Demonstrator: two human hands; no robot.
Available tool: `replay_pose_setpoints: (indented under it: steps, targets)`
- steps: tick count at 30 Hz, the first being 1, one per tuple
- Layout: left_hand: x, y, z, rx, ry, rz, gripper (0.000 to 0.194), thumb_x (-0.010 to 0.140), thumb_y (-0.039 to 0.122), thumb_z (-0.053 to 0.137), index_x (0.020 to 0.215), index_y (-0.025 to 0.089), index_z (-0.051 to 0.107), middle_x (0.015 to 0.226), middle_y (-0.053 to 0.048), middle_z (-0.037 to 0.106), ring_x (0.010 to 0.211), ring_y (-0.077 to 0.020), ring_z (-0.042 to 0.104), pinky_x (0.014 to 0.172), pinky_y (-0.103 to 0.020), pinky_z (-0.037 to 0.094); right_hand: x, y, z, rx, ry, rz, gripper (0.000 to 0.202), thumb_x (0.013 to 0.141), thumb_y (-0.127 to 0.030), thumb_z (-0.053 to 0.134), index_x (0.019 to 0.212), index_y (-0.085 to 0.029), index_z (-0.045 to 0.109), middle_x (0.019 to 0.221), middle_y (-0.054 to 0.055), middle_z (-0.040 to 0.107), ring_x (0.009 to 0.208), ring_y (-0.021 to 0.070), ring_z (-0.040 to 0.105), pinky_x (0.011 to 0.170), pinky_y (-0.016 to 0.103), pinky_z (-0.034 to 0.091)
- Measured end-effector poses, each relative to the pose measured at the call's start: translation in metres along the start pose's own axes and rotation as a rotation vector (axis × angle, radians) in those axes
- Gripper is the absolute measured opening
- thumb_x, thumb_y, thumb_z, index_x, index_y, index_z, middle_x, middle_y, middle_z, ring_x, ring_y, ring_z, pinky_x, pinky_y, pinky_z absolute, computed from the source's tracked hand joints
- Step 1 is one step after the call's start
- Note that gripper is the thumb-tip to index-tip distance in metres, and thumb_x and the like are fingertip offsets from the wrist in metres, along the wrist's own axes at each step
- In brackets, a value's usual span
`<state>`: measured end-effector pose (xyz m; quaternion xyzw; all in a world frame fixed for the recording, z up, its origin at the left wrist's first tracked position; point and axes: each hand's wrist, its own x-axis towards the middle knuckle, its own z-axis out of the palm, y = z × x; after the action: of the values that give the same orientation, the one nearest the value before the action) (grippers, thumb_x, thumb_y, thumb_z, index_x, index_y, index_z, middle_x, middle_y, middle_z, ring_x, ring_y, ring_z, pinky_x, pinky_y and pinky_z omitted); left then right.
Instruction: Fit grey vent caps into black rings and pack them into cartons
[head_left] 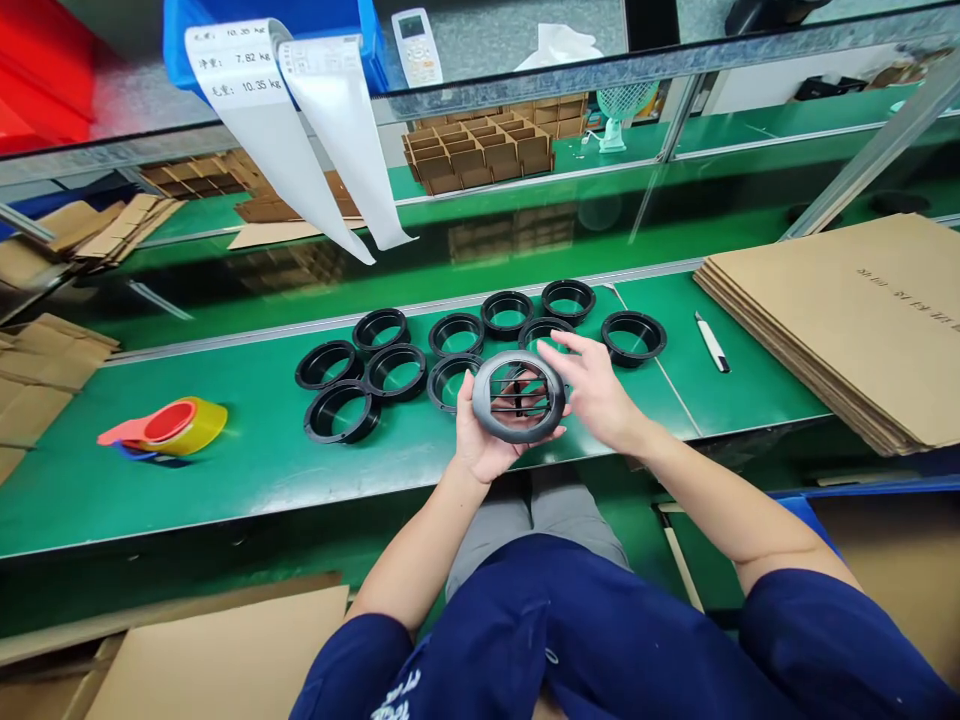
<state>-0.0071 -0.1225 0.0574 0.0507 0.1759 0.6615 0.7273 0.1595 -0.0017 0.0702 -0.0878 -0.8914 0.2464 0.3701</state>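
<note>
My left fingers [484, 435] are curled around the vent [555, 405], holding it up in front of me; my right fingers [596, 390] are spread loosely at its right edge (whether they touch, I can't tell). Black rings [396, 373] sit beyond my fingers on the green table [255, 460].

On the table [255, 490], the tape roll [201, 425] lies at my left. The knife [711, 342] is right, beside the cardboard stack [847, 320].

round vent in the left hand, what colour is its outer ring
The outer ring is grey, seen best in the head view, the only one.
</note>
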Motion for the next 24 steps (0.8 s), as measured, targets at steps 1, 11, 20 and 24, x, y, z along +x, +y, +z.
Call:
replay_pose_setpoints:
  steps: [1, 11, 20, 24]
  targets:
    - [0.002, -0.001, 0.001, -0.018, 0.030, 0.007, 0.083, 0.093, 0.078, 0.038, 0.134, 0.010, 0.062, 0.126, -0.022, 0.069, 0.127, -0.0441, 0.060, 0.104, -0.064, 0.049, -0.004, -0.001, 0.004, -0.070, -0.026, -0.069, 0.078, 0.103, -0.073, 0.024, 0.156, -0.021, 0.047, 0.157, 0.016, 0.041, 0.146, 0.0367, 0.035, 0.122, 0.061, 0.031]
    - [0.016, -0.011, 0.016, -0.074, 0.141, 0.047, 0.064, 0.096, 0.068, 0.046, 0.127, 0.016, 0.067, 0.118, -0.011, 0.074, 0.109, -0.0302, 0.071, 0.099, -0.045, 0.057, -0.014, -0.003, 0.000, -0.346, -0.119, -0.199, 0.086, 0.097, -0.079, 0.041, 0.149, -0.012, 0.051, 0.157, 0.023, 0.042, 0.148, 0.0385, 0.030, 0.124, 0.067, 0.020]
    - [0.019, -0.019, 0.022, 0.052, 0.115, -0.074, 0.073, 0.093, 0.074, 0.044, 0.122, 0.011, 0.068, 0.117, -0.018, 0.072, 0.123, -0.0409, 0.063, 0.106, -0.060, 0.050, -0.007, 0.017, -0.009, -0.064, -0.065, 0.031, 0.057, 0.107, -0.061, 0.033, 0.120, -0.022, 0.073, 0.148, 0.013, 0.051, 0.145, 0.0348, 0.032, 0.120, 0.063, 0.029]
    - [0.015, -0.018, 0.027, 0.043, 0.091, -0.091, 0.080, 0.092, 0.078, 0.039, 0.124, 0.010, 0.066, 0.123, -0.021, 0.070, 0.126, -0.0441, 0.060, 0.107, -0.068, 0.045, -0.006, 0.016, -0.008, 0.092, -0.043, 0.104, 0.067, 0.107, -0.066, 0.024, 0.118, -0.024, 0.075, 0.146, 0.011, 0.052, 0.142, 0.0314, 0.035, 0.122, 0.059, 0.031]
